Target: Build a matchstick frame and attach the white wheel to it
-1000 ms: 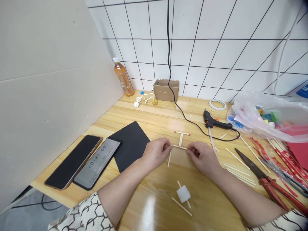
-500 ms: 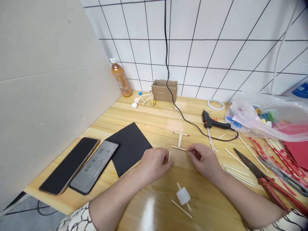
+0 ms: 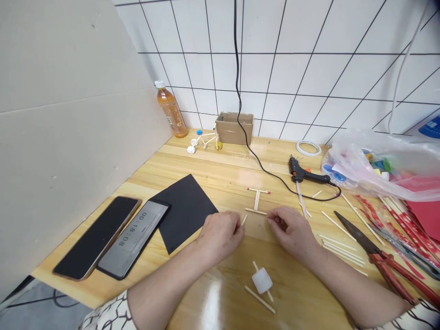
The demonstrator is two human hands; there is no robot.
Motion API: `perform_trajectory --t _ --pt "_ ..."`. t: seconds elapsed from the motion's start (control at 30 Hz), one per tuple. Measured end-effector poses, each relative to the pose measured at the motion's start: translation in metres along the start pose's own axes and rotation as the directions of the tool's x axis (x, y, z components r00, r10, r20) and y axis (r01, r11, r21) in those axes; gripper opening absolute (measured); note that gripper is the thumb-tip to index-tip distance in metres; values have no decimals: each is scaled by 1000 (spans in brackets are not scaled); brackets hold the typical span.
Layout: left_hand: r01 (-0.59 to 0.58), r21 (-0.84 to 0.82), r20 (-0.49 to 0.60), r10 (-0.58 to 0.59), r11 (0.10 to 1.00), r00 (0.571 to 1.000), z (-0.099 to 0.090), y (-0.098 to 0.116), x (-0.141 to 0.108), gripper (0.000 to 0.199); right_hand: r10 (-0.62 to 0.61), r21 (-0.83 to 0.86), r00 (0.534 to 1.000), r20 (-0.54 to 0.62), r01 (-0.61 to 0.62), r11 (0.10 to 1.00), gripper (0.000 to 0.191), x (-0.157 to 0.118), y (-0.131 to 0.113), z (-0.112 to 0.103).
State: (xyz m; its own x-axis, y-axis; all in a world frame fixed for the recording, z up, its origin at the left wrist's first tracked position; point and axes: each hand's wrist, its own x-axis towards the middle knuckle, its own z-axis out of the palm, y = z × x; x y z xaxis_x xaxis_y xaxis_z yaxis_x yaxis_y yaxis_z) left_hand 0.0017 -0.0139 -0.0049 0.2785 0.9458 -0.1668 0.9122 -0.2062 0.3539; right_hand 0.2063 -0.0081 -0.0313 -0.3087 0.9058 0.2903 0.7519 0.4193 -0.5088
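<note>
My left hand (image 3: 222, 233) is closed in a pinch on a short wooden stick (image 3: 244, 220), whose pale end sticks up beyond the fingers. My right hand (image 3: 290, 229) rests on the table with curled fingers, thumb and forefinger close together; whatever they may hold is hidden. Its fingertips are beside the right end of a small I-shaped stick frame (image 3: 257, 200), which lies flat and has a red-tipped matchstick as its far bar. Nearer me lie a white cylinder-like block (image 3: 261, 280) with a stick through it and a loose stick (image 3: 260, 299).
To the right are a glue gun (image 3: 305, 175), loose sticks (image 3: 342, 251), red-handled scissors (image 3: 376, 256) and a plastic bag (image 3: 378, 160). Two phones (image 3: 98, 238) and black card (image 3: 185, 213) lie left. A bottle (image 3: 172, 112), stick model (image 3: 206, 140) and cardboard box (image 3: 234, 128) stand behind.
My left hand has closed its thumb in toward the fingers, and the short stick now leans more to the right. My right hand has barely moved.
</note>
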Motion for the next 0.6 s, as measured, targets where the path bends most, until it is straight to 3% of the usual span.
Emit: perform_trajectory --t 0.6 --pt "45 -15 -14 -45 999 999 -1 2 5 23 -11 -7 999 45 11 1000 10 0 -1 3"
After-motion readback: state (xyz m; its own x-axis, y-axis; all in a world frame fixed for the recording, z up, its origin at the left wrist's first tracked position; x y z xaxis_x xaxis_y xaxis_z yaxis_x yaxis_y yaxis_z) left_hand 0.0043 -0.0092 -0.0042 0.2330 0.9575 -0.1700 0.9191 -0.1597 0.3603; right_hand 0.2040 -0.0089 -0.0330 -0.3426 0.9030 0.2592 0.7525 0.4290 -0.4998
